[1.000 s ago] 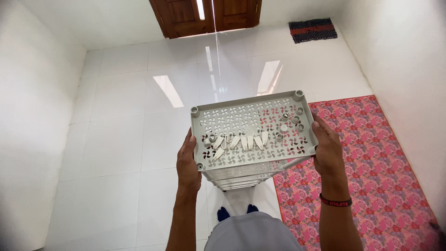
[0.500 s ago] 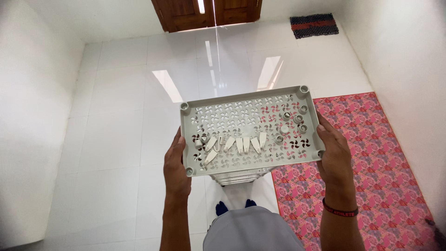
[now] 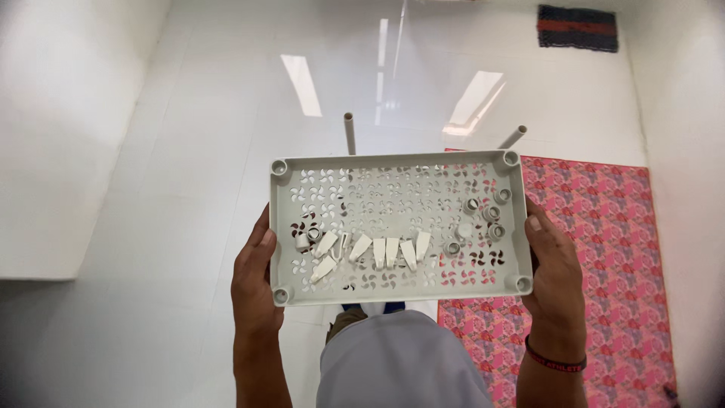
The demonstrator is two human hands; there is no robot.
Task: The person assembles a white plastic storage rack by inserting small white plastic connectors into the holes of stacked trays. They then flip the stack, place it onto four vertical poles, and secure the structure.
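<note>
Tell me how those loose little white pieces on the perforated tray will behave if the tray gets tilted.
The small white pieces lie loose on the tray, so they would probably slide. The round caps may roll. The raised rim likely keeps them in. Left hand and right hand hold the ends.

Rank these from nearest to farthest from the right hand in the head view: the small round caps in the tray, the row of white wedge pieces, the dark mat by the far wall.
1. Small round caps: in the tray's right part, just beside the right hand.
2. White wedge pieces: mid-tray, further left.
3. Dark mat: on the floor at the far wall, top right.
</note>
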